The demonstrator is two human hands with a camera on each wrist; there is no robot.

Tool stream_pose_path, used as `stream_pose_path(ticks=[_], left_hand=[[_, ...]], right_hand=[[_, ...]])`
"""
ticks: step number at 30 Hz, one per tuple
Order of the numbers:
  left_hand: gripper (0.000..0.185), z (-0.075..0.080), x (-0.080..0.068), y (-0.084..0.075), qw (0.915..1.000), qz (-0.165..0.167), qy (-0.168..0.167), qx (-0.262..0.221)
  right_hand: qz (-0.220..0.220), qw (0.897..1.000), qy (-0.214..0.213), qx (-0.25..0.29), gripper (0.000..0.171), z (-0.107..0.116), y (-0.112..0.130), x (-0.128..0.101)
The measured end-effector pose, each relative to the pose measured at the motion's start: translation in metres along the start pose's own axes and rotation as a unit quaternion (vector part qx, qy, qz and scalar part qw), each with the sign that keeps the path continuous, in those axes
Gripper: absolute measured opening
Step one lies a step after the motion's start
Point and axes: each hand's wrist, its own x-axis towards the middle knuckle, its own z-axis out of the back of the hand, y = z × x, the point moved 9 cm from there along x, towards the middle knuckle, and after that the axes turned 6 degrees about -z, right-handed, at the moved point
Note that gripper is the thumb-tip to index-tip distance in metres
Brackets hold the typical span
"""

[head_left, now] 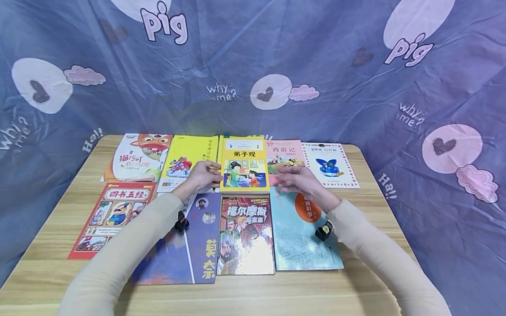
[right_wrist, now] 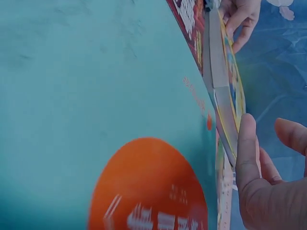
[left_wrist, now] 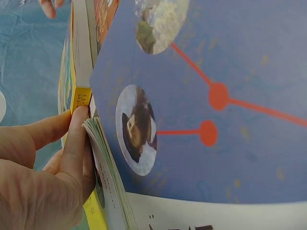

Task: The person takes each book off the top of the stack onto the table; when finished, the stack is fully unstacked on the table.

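At the table's middle, left hand and right hand grasp a thick yellow book showing cartoon children.

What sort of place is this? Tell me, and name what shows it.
Probably a home or makeshift recording corner, not a shop or library: a small wooden table stands against a draped blue cartoon bedsheet printed "pig", and children's books are laid out in rows, both hands at the yellow book.

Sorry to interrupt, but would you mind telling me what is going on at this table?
A person is handling the yellow book in the middle of the back row. The left hand holds its left edge and the right hand is at its right edge. Other picture books lie flat around it on the wooden table.
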Motion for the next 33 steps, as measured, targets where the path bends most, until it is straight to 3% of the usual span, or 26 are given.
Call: stream_pose_path(ticks=[7,13,33], left_hand=[[0.050,-0.001,0.000,-0.003,0.9999,-0.009,0.004,-0.002],[0.050,0.002,-0.005,-0.001,1.0000,0.001,0.002,0.001],[0.048,-0.003,-0.003,-0.005,1.0000,-0.007,0.002,0.004]], right_hand=[[-0.004,1.000,-0.020,-0.016,0.051,-0.012,0.002,0.021],[-0.022,0.998,-0.043,-0.034,0.048,-0.023,-0.003,0.035],[-0.026,0.989,-0.105,-0.103,0.051,-0.021,0.003,0.044]])
